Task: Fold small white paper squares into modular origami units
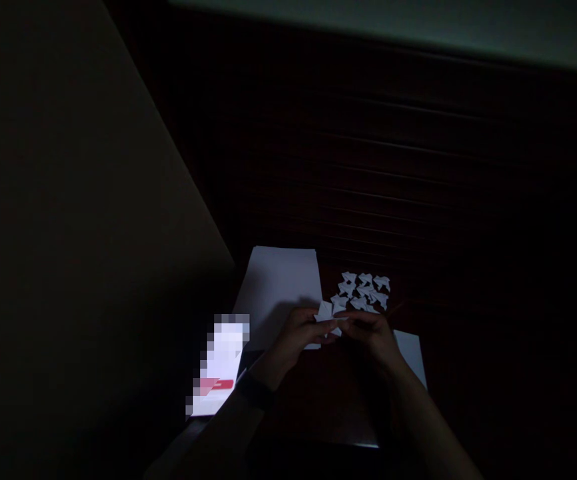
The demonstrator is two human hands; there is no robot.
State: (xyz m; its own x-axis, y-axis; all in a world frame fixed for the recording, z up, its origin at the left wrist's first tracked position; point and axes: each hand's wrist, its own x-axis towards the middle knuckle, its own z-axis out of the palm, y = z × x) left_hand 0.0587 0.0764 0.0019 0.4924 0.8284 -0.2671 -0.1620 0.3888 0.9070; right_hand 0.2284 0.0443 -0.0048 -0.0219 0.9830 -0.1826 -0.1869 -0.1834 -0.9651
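Note:
Between my two hands is a small folded piece of white paper (325, 310), held above the dark table. My left hand (301, 331), with a dark band on its wrist, pinches the paper's left side. At the right side, the fingers of my right hand (372, 333) close on the paper's edge. Just beyond my hands, several small folded white paper figures (366, 291) lie grouped in rows. My fingers partly hide the held piece and the nearest figures.
A stack of white paper sheets (283, 277) lies left of the figures. A lit screen (223, 363), partly blurred out, stands at the left. Another white sheet (411, 353) is by my right forearm. Dark ribbed panelling (368, 147) rises behind the table (328, 407). The room is dim.

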